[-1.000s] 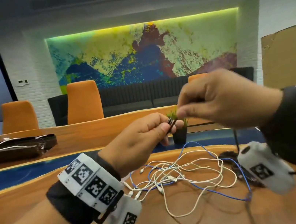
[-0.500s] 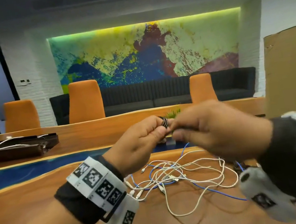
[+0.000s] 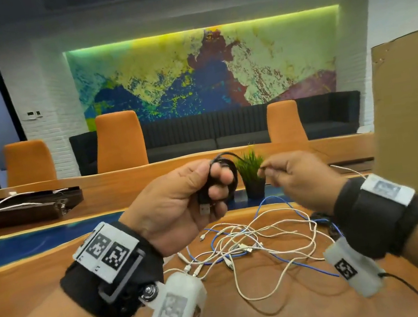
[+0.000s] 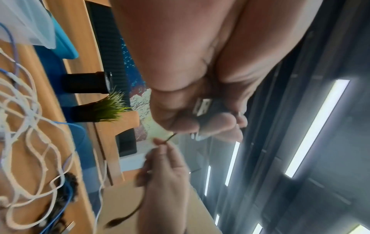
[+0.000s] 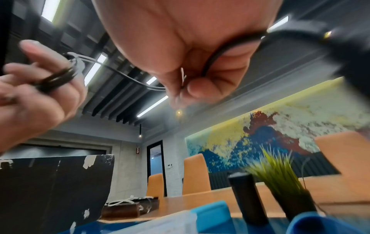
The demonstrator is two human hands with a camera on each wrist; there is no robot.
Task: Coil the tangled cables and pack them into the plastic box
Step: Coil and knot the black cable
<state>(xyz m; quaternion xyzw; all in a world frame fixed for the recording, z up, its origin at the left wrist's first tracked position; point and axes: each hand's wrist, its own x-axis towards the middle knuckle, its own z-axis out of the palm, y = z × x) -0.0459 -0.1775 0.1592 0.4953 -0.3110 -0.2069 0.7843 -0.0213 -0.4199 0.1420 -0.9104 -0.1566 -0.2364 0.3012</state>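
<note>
From the head view, the left hand [image 3: 182,203] grips the black cable [image 3: 225,172] coiled round its fingers. At the left wrist, the plug sits inside that grip. At the right wrist, the right hand [image 5: 180,52] pinches the free end; pulling hard may loosen the coil.

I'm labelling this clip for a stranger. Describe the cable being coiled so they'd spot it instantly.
Start at the wooden table and go up to the left hand raised above the pile of cables. The black cable loops around its fingers. Those below are white or blue and lie loose.

Tangled cables [image 3: 245,245] lie on the table [image 3: 32,293] (potted plant [image 3: 251,171] behind them).
</note>
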